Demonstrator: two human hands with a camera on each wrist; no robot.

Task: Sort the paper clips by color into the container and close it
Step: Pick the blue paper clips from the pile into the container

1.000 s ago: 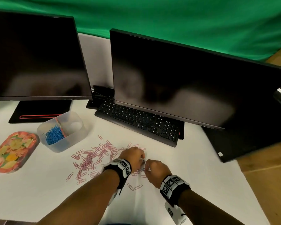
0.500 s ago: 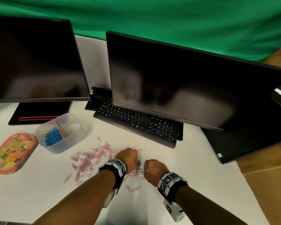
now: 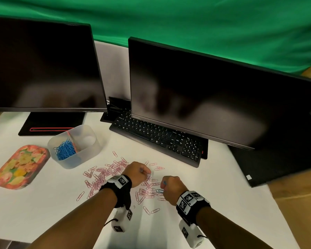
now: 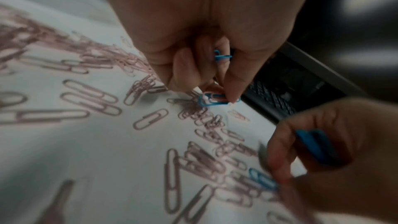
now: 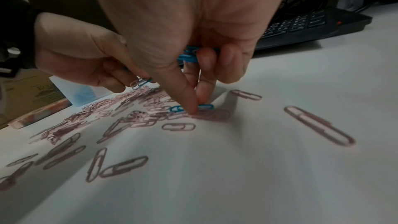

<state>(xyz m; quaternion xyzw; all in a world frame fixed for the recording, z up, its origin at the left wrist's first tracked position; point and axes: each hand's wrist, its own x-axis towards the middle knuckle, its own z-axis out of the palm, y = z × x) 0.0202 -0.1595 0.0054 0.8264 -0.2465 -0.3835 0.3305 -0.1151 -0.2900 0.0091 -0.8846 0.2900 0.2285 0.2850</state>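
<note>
Both hands, left hand [image 3: 137, 174] and right hand [image 3: 171, 187], are pinching blue clips [image 4: 217, 100]; pink clips [image 3: 104, 174] are awaiting sorting, container [image 3: 74, 146] at 10 o'clock is sitting open.

Bare table [image 3: 43, 209] left of pink clips [image 3: 104, 174]

A white table [image 3: 43, 212] is carrying everything here. Two dark monitors are standing on it at the back, the left monitor [image 3: 41, 63] and the right monitor [image 3: 214, 97], with a black keyboard [image 3: 158, 139] lying under the right one. A clear container [image 3: 90, 155] is sitting near the left monitor's base, just beside a flowery lid [image 3: 20, 166]. Pink paper clips [image 3: 104, 175] are lying scattered across the middle, and a blue paper clip [image 3: 159, 191] is lying among them.
</note>
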